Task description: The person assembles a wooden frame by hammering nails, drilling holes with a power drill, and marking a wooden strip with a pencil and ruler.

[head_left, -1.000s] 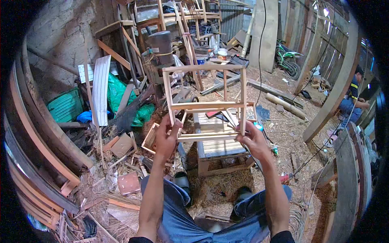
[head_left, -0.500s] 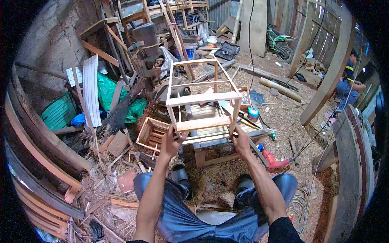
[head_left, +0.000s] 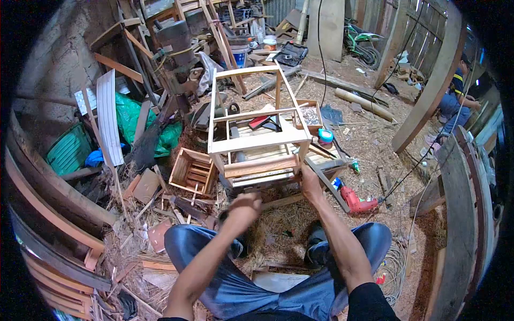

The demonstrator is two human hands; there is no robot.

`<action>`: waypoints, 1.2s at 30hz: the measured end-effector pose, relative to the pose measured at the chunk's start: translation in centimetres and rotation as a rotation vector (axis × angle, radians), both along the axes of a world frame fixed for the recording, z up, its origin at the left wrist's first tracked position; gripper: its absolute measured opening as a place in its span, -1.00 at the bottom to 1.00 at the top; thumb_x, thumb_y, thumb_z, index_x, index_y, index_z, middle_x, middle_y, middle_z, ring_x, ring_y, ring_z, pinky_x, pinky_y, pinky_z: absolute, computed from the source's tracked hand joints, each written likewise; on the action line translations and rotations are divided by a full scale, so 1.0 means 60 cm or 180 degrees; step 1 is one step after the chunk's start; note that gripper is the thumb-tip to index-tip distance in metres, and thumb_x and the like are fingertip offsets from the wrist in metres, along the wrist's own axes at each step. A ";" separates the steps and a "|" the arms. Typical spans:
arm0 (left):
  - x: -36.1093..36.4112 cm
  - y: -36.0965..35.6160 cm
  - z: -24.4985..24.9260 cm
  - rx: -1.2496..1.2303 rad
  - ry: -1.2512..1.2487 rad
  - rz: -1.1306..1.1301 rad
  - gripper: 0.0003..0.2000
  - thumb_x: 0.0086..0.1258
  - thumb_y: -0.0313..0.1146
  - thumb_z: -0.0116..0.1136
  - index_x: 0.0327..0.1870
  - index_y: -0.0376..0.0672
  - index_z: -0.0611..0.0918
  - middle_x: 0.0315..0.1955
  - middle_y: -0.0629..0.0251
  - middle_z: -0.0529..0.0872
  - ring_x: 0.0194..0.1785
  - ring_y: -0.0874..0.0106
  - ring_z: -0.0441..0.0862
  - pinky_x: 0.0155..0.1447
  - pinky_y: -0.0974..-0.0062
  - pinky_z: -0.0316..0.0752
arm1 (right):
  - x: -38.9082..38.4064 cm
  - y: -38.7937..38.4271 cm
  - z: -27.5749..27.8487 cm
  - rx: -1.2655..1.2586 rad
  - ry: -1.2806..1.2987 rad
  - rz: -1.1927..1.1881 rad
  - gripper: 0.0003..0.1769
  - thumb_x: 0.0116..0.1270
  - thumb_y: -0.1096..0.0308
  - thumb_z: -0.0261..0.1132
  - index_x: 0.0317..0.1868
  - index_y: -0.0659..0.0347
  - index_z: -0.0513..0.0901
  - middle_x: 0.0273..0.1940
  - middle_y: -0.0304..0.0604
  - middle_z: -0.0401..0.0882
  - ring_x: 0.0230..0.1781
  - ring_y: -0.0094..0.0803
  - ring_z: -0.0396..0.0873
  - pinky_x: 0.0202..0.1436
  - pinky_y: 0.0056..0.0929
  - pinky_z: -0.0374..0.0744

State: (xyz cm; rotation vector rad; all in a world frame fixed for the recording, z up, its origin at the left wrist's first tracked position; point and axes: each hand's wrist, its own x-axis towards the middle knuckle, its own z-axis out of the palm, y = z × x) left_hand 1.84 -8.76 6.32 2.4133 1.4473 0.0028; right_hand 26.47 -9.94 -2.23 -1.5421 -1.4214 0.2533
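A pale wooden frame (head_left: 261, 142) with legs and crossbars stands over a low slatted bench (head_left: 257, 183) in front of me. My right hand (head_left: 311, 184) is closed round the lower part of its near right leg. My left hand (head_left: 246, 207) is off the frame, just below its near left side, and its fingers are smeared by motion. Through the frame I see a red-and-black tool (head_left: 266, 122) lying on the slats. Beside the right leg is a tape measure (head_left: 325, 137) with a blue face.
A wooden crate (head_left: 194, 171) is left of the bench, and a red power drill (head_left: 357, 200) with a cord lies to the right. Wood scraps and shavings cover the ground. A slanting post (head_left: 433, 80) rises at right, with another person (head_left: 455, 101) seated beyond it.
My left hand has let go of the frame's left leg and moved down toward me. The frame now sits lower, over the bench. My right hand stays on its right leg.
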 end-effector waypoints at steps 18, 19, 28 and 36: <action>0.140 0.094 -0.112 0.1031 -0.2515 -0.0561 -0.80 0.27 -0.17 0.27 -0.17 0.01 0.74 -0.32 0.07 0.74 -0.24 0.10 0.69 -0.14 0.22 0.58 | 0.087 -0.059 -0.012 -0.1043 -0.1437 -0.1260 -0.57 0.35 0.17 0.18 0.12 0.24 0.41 0.03 0.20 0.41 -0.27 0.24 0.56 -0.27 0.19 0.49; 0.136 0.095 -0.108 0.1146 -0.2523 -0.0731 -0.81 0.26 -0.20 0.28 -0.15 0.01 0.73 -0.34 0.07 0.74 -0.25 0.08 0.69 -0.15 0.21 0.58 | 0.085 -0.059 -0.004 -0.1141 -0.1452 -0.1190 -0.63 0.40 0.13 0.14 0.01 0.27 0.48 -0.06 0.22 0.51 -0.19 0.21 0.58 -0.26 0.19 0.49; 0.126 0.096 -0.126 0.1266 -0.2678 -0.0868 -0.85 0.26 -0.31 0.24 -0.20 -0.10 0.71 -0.41 0.06 0.71 -0.31 0.07 0.66 -0.21 0.19 0.55 | 0.102 -0.172 0.138 -0.1429 -0.0482 -0.1371 -0.58 0.51 0.12 -0.05 -0.28 0.27 0.58 -0.52 0.00 0.55 -0.51 -0.15 0.59 -0.43 -0.14 0.52; 0.142 0.099 -0.139 0.1166 -0.3012 -0.0484 -0.84 0.26 -0.31 0.24 -0.28 -0.18 0.74 -0.41 0.01 0.72 -0.34 0.04 0.68 -0.19 0.19 0.56 | -0.084 -0.311 0.182 -0.1891 0.0916 -0.0322 -0.77 0.39 0.32 0.23 -0.05 0.27 0.50 -0.39 -0.17 0.61 -0.48 -0.41 0.57 -0.45 -0.42 0.50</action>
